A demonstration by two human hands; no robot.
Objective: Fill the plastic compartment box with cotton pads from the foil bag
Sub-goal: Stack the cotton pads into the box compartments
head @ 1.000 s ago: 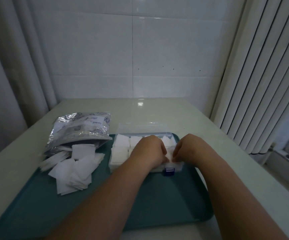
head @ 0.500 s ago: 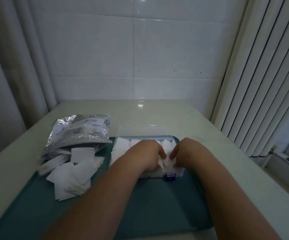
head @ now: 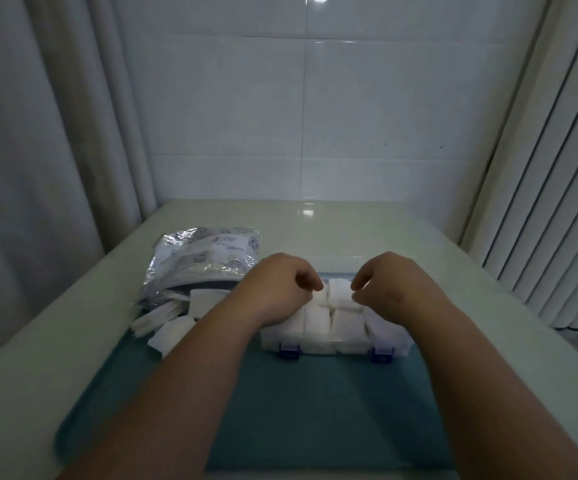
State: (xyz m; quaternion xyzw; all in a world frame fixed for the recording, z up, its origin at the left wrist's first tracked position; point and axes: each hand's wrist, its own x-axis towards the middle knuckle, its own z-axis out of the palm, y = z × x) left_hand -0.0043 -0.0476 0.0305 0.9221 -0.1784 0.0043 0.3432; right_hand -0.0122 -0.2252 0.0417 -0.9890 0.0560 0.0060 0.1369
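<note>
I'm holding left hand (head: 277, 289) and right hand (head: 396, 289) curled onto the pads (head: 317, 317) in the box (head: 349, 346), probably tucking them level, though I cannot tell if either grip is clamping one; the bag (head: 207, 258) is lying left of the box.

Left side of compartment box (head: 318, 341) behind left hand (head: 277, 289), foil bag (head: 207, 258) print unreadable, fingers' (head: 310, 283) grip on pads (head: 339, 295) unclear.

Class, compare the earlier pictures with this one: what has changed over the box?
The left hand and right hand drew apart and shifted toward the far side of the box, fingers curled beside a pad; any grip is unclear. The bag, loose pads and tray stayed.
</note>
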